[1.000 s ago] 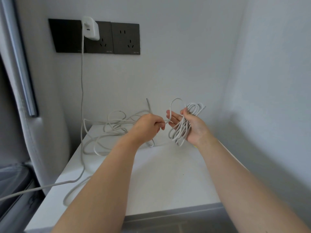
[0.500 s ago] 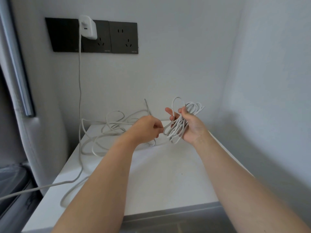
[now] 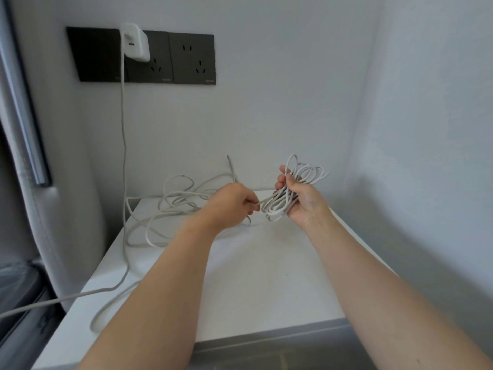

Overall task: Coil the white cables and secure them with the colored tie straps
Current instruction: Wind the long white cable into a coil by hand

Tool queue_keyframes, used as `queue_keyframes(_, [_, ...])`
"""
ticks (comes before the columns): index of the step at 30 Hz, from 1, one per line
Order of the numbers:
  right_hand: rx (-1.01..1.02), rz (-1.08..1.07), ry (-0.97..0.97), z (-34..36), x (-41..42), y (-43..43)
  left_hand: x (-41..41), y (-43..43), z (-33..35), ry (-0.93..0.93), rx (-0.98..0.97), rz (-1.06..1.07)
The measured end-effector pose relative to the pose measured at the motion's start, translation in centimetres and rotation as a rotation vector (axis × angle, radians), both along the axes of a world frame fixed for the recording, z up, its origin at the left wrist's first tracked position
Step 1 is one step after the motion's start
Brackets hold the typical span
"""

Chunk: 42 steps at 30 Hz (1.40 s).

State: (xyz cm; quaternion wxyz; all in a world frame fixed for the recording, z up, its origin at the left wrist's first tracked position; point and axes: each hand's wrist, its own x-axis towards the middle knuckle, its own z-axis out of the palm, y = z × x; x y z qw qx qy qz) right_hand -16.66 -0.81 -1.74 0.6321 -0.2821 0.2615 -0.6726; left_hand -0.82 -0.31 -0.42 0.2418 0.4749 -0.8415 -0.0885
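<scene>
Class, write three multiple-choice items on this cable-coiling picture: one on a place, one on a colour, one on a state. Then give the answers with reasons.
1. Where does the loose cable lie?
A. on the white tabletop
B. on the floor
C. in a drawer

2. What colour are the wall socket plates?
A. white
B. black
C. red

3. What state is the white charger in?
A. lying on the table
B. held in a hand
C. plugged into a socket

Answers:
1 A: its loops spread over the top behind the left hand.
2 B: dark against the pale wall.
3 C: it sits on the plate while the right hand holds the coil.
</scene>
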Motion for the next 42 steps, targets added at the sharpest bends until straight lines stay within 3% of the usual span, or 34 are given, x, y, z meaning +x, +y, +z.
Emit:
queue_keyframes(7, [-0.009,0.047,0.073,-0.2,0.0,0.0,-0.3,0.1,-0.2,-0.021,-0.053,-0.018])
queue_keyframes(18, [0.036,-0.109,0.232,-0.2,0.4,-0.5,-0.4,-0.4,-0.9,-0.058,-0.061,-0.021])
queue_keyframes(22, [0.045,-0.047,0.043,0.2,0.2,-0.5,0.3,-0.9,-1.2,-0.051,-0.1,0.002])
queue_keyframes(30, [-0.094,0.111,-0.347,1.4,-1.2,0.1,1.6,-1.9,-1.9,-0.281,-0.097,0.169])
queue_keyframes(35, [-0.361,0.437,-0.412,1.3,-1.5,0.8,1.8,-2.1,-1.7,-0.25,-0.158,0.371])
queue_keyframes(39, [-0.338,0.363,-0.274,1.1,-2.6,1.3,1.9,-2.2,-1.7,-0.031,-0.135,0.49])
queue_keyframes(42, [-0.362,0.398,-0.289,1.3,-2.1,0.7,2.0,-2.5,-1.8,-0.012,-0.168,0.449])
